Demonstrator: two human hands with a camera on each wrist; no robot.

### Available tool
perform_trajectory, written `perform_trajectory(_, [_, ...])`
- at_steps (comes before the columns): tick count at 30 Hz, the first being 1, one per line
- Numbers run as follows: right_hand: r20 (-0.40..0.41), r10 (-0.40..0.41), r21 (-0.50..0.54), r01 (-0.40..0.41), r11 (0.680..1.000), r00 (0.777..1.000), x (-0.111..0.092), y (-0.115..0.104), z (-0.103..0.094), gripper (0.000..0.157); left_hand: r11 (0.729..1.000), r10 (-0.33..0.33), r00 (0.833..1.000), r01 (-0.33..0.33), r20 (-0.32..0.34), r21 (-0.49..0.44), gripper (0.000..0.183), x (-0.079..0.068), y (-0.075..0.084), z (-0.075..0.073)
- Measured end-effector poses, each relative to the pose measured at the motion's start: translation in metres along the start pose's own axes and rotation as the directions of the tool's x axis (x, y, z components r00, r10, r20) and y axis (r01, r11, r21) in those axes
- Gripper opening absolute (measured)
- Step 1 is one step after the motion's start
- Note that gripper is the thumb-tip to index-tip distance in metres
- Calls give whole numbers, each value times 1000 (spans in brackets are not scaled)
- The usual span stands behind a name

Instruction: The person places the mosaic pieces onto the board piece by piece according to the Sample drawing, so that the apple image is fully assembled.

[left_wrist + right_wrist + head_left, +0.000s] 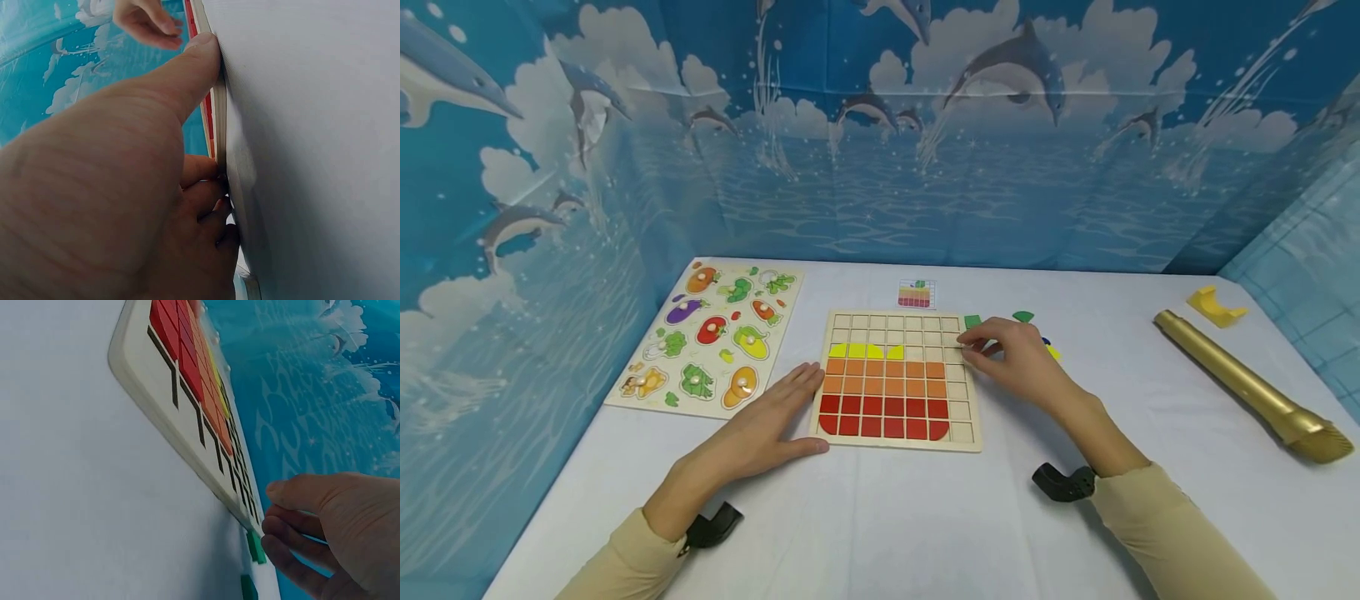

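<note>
A wooden grid board (962, 408) lies flat, with red tiles (883, 417), orange tiles (883, 376) and a partial row of yellow pieces (866, 352) set in it. My left hand (767, 421) rests at the board's left side, fingers extended and thumb along its lower left corner. At the upper right edge hovers my right hand (1011, 362), thumb and index close together with a small gap and no piece visible between them. Near it lies a green square tile (973, 321). Another green piece (1023, 317) and a yellow piece (1053, 353) lie beyond, the latter partly hidden by that hand.
A small pattern card (917, 294) lies behind the board. To the left is a vegetable knob puzzle (707, 342). On the right are a long gold object with a flared end (1247, 383) and a yellow curved piece (1216, 307). Dolphin-print curtains (880, 192) surround the white-covered table.
</note>
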State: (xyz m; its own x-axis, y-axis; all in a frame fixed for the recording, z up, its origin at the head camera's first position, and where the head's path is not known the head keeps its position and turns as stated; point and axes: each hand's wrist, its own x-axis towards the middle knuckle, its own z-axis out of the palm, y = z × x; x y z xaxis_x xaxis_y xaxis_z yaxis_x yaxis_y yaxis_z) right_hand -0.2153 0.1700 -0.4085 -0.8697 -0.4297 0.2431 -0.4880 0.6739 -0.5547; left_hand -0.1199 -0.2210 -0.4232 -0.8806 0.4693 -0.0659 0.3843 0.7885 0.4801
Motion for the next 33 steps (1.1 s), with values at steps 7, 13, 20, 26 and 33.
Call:
perform_trajectory(7, [-49,15,-39,-17,999,999,-17,16,-21,22,1000,-6,1000,6,-3,-7,101,1,1,1])
perform_trajectory(13, [-91,43,-83,-50,995,995,-28,30,-42,20,1000,-6,1000,6,-5,2,101,0,-1,2])
perform_trajectory(20, [-93,157,-109,-167,980,983,-35,48,-57,25,1000,-4,1000,4,-14,13,101,-1,-3,1])
perform_trajectory(26, [-72,252,-134,-260,956,965,-41,62,-58,37,1000,-5,1000,5,-10,4,101,0,-4,2])
perform_trajectory(33, [-59,263,-138,-269,953,963,-41,68,-56,38,1000,-1,1000,1,-5,6,101,1,-3,1])
